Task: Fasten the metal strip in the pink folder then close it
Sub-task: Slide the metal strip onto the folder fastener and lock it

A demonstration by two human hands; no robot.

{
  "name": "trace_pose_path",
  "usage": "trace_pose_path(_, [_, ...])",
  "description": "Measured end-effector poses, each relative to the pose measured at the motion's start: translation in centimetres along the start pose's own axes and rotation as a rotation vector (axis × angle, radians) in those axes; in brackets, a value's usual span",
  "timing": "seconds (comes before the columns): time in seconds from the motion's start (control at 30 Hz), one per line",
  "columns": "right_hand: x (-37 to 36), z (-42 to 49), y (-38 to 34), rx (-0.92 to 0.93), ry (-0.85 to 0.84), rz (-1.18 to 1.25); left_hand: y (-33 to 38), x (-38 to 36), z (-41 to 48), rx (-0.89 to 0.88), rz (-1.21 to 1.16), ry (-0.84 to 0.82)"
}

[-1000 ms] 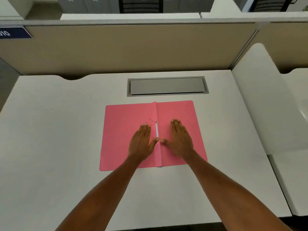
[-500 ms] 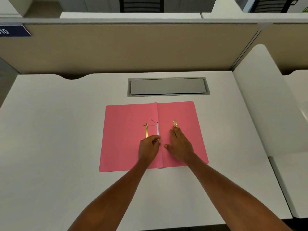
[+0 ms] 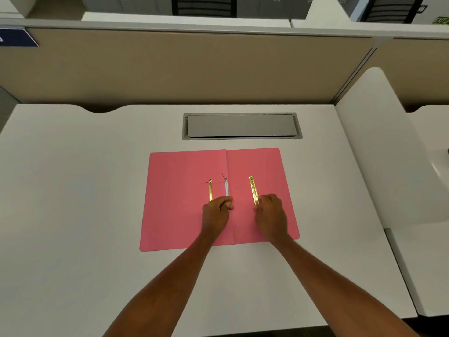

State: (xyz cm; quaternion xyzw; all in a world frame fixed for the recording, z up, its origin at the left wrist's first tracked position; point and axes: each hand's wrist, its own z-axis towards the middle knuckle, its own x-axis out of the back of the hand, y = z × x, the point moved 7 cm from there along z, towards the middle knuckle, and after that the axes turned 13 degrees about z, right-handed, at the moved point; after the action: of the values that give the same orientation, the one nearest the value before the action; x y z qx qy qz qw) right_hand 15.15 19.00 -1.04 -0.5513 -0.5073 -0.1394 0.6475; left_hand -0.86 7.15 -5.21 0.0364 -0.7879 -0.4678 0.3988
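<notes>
On open pink folder [image 3: 184, 205], left hand [image 3: 217, 213] curled pinching clear strip [image 3: 227, 189]; right hand [image 3: 271, 212] pinching gold strip [image 3: 253, 190]

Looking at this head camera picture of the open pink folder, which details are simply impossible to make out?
- Head view: the left hand covers the near ends of the left gold strip and the clear strip; its grip cannot be told.
- The embossed marks on the right gold strip are too small to read; the right hand hides its near end.
- The blue sign is cut off by the left edge.
</notes>
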Motion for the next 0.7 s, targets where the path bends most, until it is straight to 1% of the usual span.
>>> trace_pose_path(0.1, [0.1,-0.6,1.0,-0.07,0.01,0.003,-0.3,-0.1,-0.1,0.031,-0.069,-0.024])
trace_pose_path(0.23, [0.1,-0.7,0.9,-0.079,0.01,-0.016,-0.3,0.0,-0.2,0.065,-0.151,-0.041])
trace_pose_path(0.4, [0.4,-0.3,0.5,-0.073,0.014,-0.066,-0.2,0.3,-0.2,0.118,-0.2,-0.06])
trace_pose_path(0.5, [0.7,0.0,-0.2,-0.033,0.006,-0.129,-0.2,0.4,-0.2,0.125,-0.216,-0.071])
trace_pose_path(0.6, [0.5,0.3,-1.0,0.027,-0.043,-0.218,-0.2,0.5,-0.1,0.135,-0.214,-0.071])
trace_pose_path(0.7, [0.4,0.7,-1.3,0.0,-0.079,-0.208,-0.3,0.5,-0.2,0.138,-0.201,-0.075])
